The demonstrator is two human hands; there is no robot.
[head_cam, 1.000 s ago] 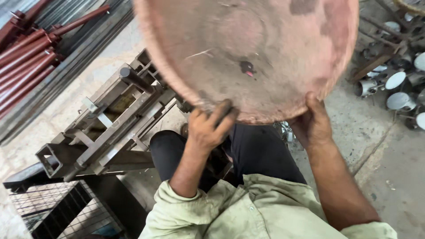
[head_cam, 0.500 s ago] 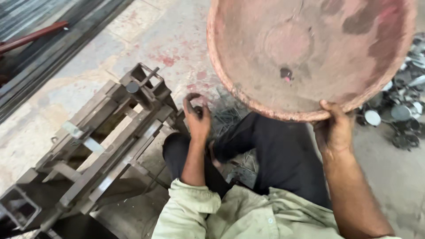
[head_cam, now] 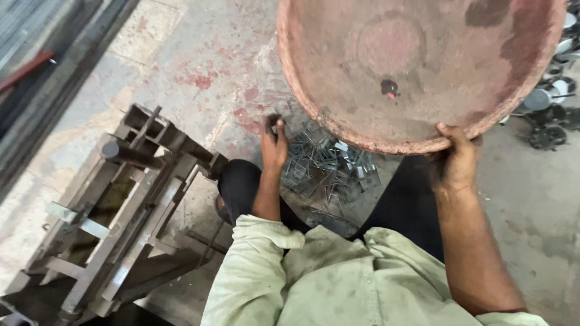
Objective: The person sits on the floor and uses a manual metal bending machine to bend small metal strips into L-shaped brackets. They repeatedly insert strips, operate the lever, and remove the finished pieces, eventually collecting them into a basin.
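Stained concrete floor lies underfoot, with a steel jig frame alongside. Right hand grips the rim of a rusty round pan, held tilted. Left hand, fingers loosely curled, touches bent wire clips heaped on the floor between the knees.

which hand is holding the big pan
The right hand: it grips the rusty round pan at its lower rim. The left hand is down at the metal clips, off the pan.

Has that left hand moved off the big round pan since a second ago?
Yes. The left hand has let go of the pan rim and dropped toward the pile of bent metal clips on the floor, beside the steel frame.
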